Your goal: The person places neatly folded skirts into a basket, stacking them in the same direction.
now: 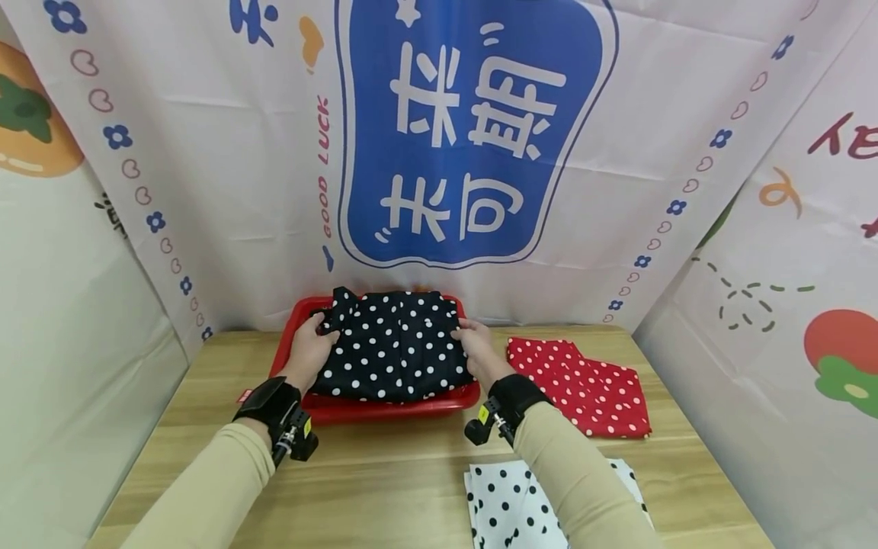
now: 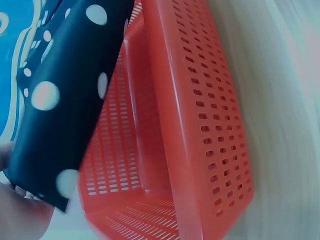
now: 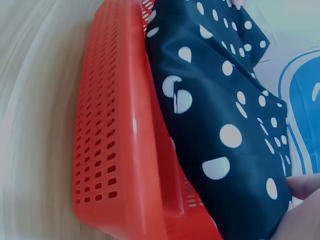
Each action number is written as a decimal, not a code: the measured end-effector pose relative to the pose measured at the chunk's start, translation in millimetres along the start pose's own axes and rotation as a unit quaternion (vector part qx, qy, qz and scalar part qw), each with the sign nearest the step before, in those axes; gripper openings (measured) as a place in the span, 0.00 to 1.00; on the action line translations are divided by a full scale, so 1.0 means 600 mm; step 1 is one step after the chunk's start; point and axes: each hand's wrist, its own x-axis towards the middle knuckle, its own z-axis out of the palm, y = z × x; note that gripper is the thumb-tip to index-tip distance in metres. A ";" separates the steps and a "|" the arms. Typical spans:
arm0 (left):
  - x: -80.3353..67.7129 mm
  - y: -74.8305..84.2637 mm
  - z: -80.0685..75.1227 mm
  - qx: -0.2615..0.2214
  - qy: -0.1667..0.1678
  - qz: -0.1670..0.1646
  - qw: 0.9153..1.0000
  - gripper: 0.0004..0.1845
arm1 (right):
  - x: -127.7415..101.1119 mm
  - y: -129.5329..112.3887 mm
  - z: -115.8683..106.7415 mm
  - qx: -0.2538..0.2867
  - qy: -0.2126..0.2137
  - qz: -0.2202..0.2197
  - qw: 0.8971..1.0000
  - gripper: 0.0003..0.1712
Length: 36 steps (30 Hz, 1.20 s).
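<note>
Left hand (image 1: 310, 352) + right hand (image 1: 478, 347): grip pinching black cloth (image 1: 384, 347) | red basket (image 1: 398, 412) partly hidden

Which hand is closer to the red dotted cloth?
Right. The right hand is just left of the red dotted cloth; the left hand is across the black cloth, farther.

From the basket (image 1: 391, 410), open table (image 1: 370, 488) lies at 6 o'clock, between the sleeves (image 1: 213, 488). A curtain (image 1: 446, 152) blocks 12, the red cloth (image 1: 579, 389) sits at 3, the white cloth (image 1: 504, 499) near 5. The black cloth (image 1: 394, 351) overhangs the basket; clearance beneath is hard to judge.
</note>
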 end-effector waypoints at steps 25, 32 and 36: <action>0.014 -0.076 0.042 0.053 0.002 0.013 0.999 0.32 | 0.015 0.063 0.029 -0.073 -0.084 -0.027 0.993 0.35; 0.008 -0.091 0.045 0.070 0.008 0.019 0.997 0.34 | 0.017 0.065 0.027 -0.086 -0.096 -0.024 0.991 0.39; 0.009 -0.100 0.044 0.079 0.007 0.018 0.997 0.36 | 0.015 0.064 0.025 -0.083 -0.103 -0.025 0.991 0.39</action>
